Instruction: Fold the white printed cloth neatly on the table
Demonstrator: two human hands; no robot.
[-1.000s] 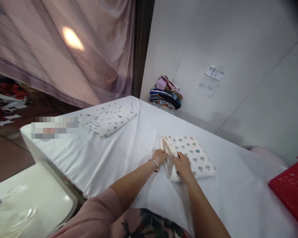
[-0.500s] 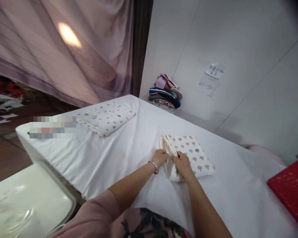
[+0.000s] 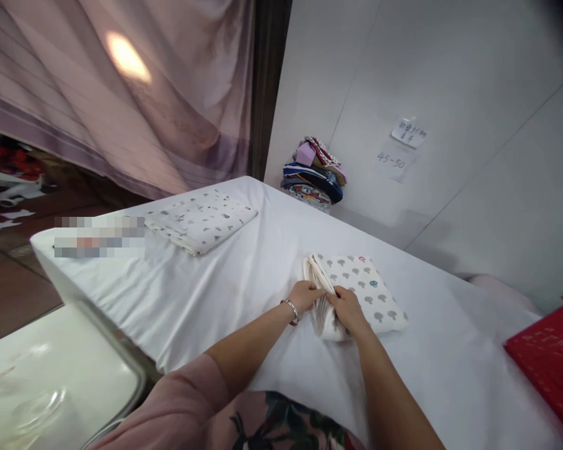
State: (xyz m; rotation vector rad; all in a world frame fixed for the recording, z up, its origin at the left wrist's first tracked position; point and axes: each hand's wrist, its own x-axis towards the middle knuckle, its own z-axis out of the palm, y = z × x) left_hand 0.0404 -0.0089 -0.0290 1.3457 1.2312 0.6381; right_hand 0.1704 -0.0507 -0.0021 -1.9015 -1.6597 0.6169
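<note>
A folded white cloth with grey mushroom prints (image 3: 366, 290) lies on the white-covered table (image 3: 244, 275). My left hand (image 3: 306, 295), with a bracelet on the wrist, grips the layered near-left edge of this cloth, fingers curled. On the same edge, just to the right, my right hand (image 3: 348, 310) presses with its fingers pinched on the layers. Both hands almost touch each other.
A second folded patterned cloth (image 3: 201, 220) lies at the table's far left. A pile of colourful clothes (image 3: 315, 175) sits against the white wall. A red item (image 3: 551, 359) is at the right edge. A white glossy surface (image 3: 51, 381) stands at the lower left.
Both hands have stayed on the cloth's edge, shifting only slightly along the layers. The camera view has drifted a little.
</note>
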